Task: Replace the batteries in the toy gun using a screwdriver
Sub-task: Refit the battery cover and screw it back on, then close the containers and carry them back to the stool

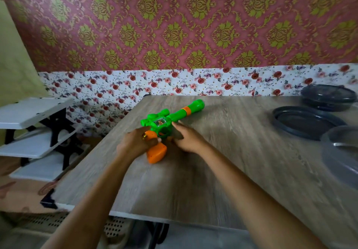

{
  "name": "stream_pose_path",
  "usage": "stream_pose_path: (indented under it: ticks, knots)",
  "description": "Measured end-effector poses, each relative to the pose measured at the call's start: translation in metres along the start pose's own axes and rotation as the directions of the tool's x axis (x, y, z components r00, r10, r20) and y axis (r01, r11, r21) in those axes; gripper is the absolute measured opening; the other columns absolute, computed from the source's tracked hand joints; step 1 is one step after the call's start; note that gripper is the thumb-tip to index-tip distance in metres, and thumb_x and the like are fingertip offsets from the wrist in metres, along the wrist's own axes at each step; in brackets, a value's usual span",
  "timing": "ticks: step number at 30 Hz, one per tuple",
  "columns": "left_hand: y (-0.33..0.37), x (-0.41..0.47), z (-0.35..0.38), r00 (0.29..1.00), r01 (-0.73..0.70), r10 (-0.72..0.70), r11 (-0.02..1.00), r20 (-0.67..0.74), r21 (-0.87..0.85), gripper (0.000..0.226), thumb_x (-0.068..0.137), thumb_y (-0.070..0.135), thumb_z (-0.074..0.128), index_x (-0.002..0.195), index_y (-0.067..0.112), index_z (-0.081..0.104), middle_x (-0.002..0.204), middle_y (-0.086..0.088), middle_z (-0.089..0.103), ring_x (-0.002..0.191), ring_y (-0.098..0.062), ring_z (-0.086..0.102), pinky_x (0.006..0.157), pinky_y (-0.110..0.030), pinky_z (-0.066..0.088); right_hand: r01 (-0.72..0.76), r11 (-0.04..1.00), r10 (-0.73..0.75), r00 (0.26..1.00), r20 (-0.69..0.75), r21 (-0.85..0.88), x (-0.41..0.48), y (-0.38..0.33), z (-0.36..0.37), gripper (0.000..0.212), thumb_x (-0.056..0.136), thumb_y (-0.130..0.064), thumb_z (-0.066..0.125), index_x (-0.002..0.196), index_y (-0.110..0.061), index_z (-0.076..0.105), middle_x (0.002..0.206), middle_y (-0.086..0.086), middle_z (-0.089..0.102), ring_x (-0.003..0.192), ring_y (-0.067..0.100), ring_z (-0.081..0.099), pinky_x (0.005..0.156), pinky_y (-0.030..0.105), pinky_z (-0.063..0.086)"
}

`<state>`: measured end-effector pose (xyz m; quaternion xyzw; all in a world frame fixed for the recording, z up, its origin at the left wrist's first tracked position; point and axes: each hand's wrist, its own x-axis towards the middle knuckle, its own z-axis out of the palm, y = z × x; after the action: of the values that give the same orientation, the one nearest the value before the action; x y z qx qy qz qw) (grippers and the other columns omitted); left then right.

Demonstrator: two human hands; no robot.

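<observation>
A green toy gun (170, 119) with an orange grip lies on the wooden table (222, 161), its barrel pointing to the far right. My left hand (135, 142) is curled over the orange grip near the trigger. My right hand (186, 139) rests against the gun's body by the trigger guard, fingers fairly straight. The lower end of the orange grip (157, 153) sticks out below my left hand. No screwdriver or batteries are in sight.
Dark round lids and containers (308, 121) sit at the table's right side, with a clear bowl (341, 151) nearer me. A white shelf rack (34, 130) stands left of the table. The patterned wall is right behind the table.
</observation>
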<state>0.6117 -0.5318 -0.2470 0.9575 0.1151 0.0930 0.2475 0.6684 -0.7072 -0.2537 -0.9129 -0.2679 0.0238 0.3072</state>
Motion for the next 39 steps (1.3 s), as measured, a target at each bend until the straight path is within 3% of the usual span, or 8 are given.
stream_pose_path:
  ticks: [4,9,15,20,25,29,35,39]
  knots:
    - [0.018,0.000,-0.016,0.998,0.026,-0.025,1.000,-0.064,0.015,0.063,0.081,0.039,0.071,0.136,0.021,0.046,0.125,-0.014,0.059,0.108,-0.031,0.057,0.078,-0.033,0.047,-0.009,1.000,0.010,0.985,-0.173,0.003,-0.039,0.010,-0.038,0.062,0.088,-0.033,0.059,0.142,-0.017,0.035,0.152,0.005,0.030,0.140,0.017,0.030,0.113,0.033,0.028]
    - [0.095,-0.020,0.003,0.985,-0.174,0.173,0.984,-0.028,-0.035,0.025,0.085,0.028,0.067,0.100,0.008,0.070,0.104,-0.015,0.066,0.094,-0.029,0.059,0.076,-0.033,0.043,-0.140,0.990,0.127,0.950,-0.285,-0.028,-0.111,0.044,-0.093,0.057,0.087,-0.039,0.058,0.138,-0.018,0.043,0.145,0.002,0.042,0.133,0.019,0.040,0.108,0.033,0.036]
    - [0.199,-0.045,0.073,0.921,-0.343,0.380,0.894,0.083,-0.290,0.015,0.084,0.016,0.067,0.095,0.006,0.073,0.094,-0.010,0.071,0.093,-0.024,0.065,0.085,-0.032,0.051,-0.360,0.932,0.289,0.819,-0.495,-0.052,-0.217,0.098,-0.161,0.051,0.086,-0.037,0.059,0.133,-0.019,0.049,0.132,0.005,0.057,0.123,0.024,0.052,0.100,0.036,0.044]
    - [0.267,-0.045,0.126,0.921,-0.318,0.373,0.887,0.112,-0.335,0.015,0.085,0.020,0.066,0.093,0.010,0.074,0.097,-0.006,0.071,0.091,-0.021,0.064,0.081,-0.027,0.049,-0.598,0.776,0.369,0.689,-0.623,-0.202,-0.291,0.146,-0.206,0.052,0.088,-0.035,0.055,0.135,-0.017,0.044,0.136,0.008,0.052,0.126,0.025,0.047,0.101,0.034,0.038]
    - [0.309,-0.023,0.165,0.869,-0.465,0.471,0.882,0.151,-0.078,0.029,0.089,0.015,0.053,0.115,0.011,0.065,0.115,-0.015,0.065,0.100,-0.030,0.061,0.088,-0.036,0.051,-0.756,0.638,0.482,0.541,-0.689,-0.147,-0.312,0.189,-0.220,0.062,0.090,-0.037,0.051,0.142,-0.010,0.031,0.150,0.012,0.031,0.140,0.026,0.027,0.113,0.039,0.028]
    - [0.335,-0.004,0.188,0.795,-0.601,0.579,0.793,0.184,0.100,0.041,0.094,0.018,0.050,0.135,0.024,0.052,0.133,-0.012,0.055,0.114,-0.030,0.056,0.095,-0.036,0.045,-0.769,0.636,0.635,0.471,-0.612,0.068,-0.310,0.201,-0.219,0.066,0.091,-0.043,0.046,0.145,-0.011,0.024,0.150,0.013,0.030,0.138,0.030,0.029,0.112,0.041,0.029]
    - [0.348,0.004,0.207,0.818,-0.575,0.553,0.779,0.158,0.249,0.021,0.095,0.020,0.051,0.108,0.017,0.067,0.109,-0.011,0.066,0.093,-0.027,0.062,0.085,-0.036,0.053,-0.697,0.680,0.655,0.438,-0.616,0.228,-0.310,0.213,-0.210,0.062,0.094,-0.040,0.041,0.147,-0.016,0.019,0.151,0.009,0.031,0.136,0.030,0.033,0.110,0.043,0.031]
    - [0.342,-0.004,0.205,0.808,-0.568,0.585,0.741,0.072,0.357,0.021,0.096,0.010,0.048,0.107,0.011,0.066,0.106,-0.013,0.067,0.094,-0.029,0.065,0.084,-0.039,0.055,-0.644,0.698,0.651,0.392,-0.650,0.311,-0.305,0.211,-0.204,0.061,0.093,-0.038,0.045,0.146,-0.013,0.025,0.149,0.011,0.035,0.134,0.031,0.037,0.109,0.045,0.032]
